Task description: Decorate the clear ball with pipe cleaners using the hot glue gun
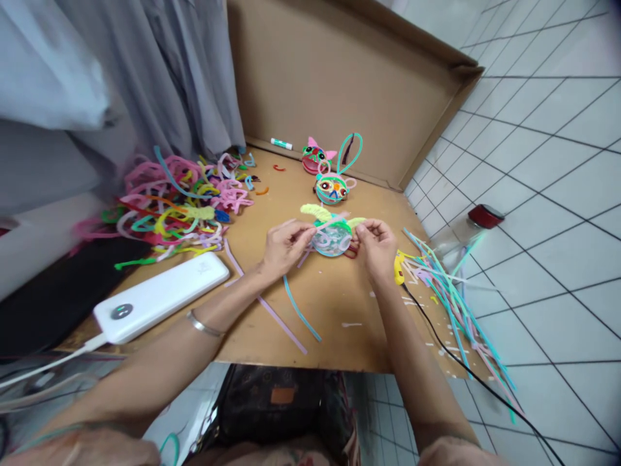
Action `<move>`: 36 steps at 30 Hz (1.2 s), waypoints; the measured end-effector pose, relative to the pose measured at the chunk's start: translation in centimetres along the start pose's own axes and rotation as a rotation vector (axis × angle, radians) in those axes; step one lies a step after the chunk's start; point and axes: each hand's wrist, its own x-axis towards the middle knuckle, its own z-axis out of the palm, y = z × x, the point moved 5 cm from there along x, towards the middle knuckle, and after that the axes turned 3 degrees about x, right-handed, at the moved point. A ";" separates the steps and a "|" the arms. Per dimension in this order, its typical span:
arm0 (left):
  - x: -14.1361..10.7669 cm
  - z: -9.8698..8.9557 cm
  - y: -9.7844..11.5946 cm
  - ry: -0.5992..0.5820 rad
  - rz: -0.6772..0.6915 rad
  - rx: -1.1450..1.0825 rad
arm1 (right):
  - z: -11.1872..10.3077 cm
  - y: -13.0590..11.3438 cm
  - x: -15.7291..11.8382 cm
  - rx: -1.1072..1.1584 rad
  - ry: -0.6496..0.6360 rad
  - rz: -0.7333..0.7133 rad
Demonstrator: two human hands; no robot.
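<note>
Clear and teal, the round ornament [332, 241] sits between the two hands, over the table [339, 304]. Its see-through front carries pale lilac curls, green edges its top, and two fuzzy yellow pieces [315, 211] spread from it like ears. The left hand [287, 246] pinches a pale pink strip [334, 222] that slants across the ornament's upper part. The right hand [378, 246] has its fingertips bent in at the ornament's other side, beside a yellow piece; whether they grasp anything cannot be told. Beyond the grip stands a teal face ornament [332, 188] with orange-ringed eyes.
</note>
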 end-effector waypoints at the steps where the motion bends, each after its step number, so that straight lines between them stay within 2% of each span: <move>1: 0.0 0.0 0.0 -0.007 0.006 0.007 | -0.2 -0.4 0.0 -0.109 -0.005 -0.078; 4: -0.1 0.3 0.4 -0.037 0.071 -0.004 | -0.2 -1.9 -0.5 -0.424 -0.029 -0.415; 5: -0.2 0.4 0.6 -0.048 0.103 -0.023 | 0.1 -2.1 -0.7 -0.503 -0.079 -0.511; 7: -0.3 0.6 1.0 -0.082 0.149 -0.037 | 0.6 -1.8 -1.0 -0.605 -0.190 -0.638; 9: -0.3 0.5 1.1 -0.081 0.169 -0.010 | 1.0 -1.2 -1.2 -0.635 -0.263 -0.692; 14: -0.3 0.2 1.1 -0.037 0.202 0.033 | 0.7 -0.2 -1.5 -0.688 -0.254 -0.722; 19: -0.1 0.3 0.7 -0.056 0.181 0.094 | -0.1 -0.6 -1.4 -0.714 -0.120 -0.706; 22: 0.4 0.1 0.1 -0.024 0.106 0.120 | -0.8 -0.8 -1.2 -0.698 -0.038 -0.670; 26: 1.2 -0.1 -0.9 0.053 -0.035 0.065 | -1.6 -0.4 -0.8 -0.645 -0.011 -0.571; 29: 1.4 0.2 -1.6 0.063 -0.119 0.007 | -2.2 0.5 -0.3 -0.619 0.005 -0.472; 36: 1.2 1.3 -3.6 0.024 -0.199 -0.055 | -2.0 2.2 0.4 -0.635 -0.063 -0.446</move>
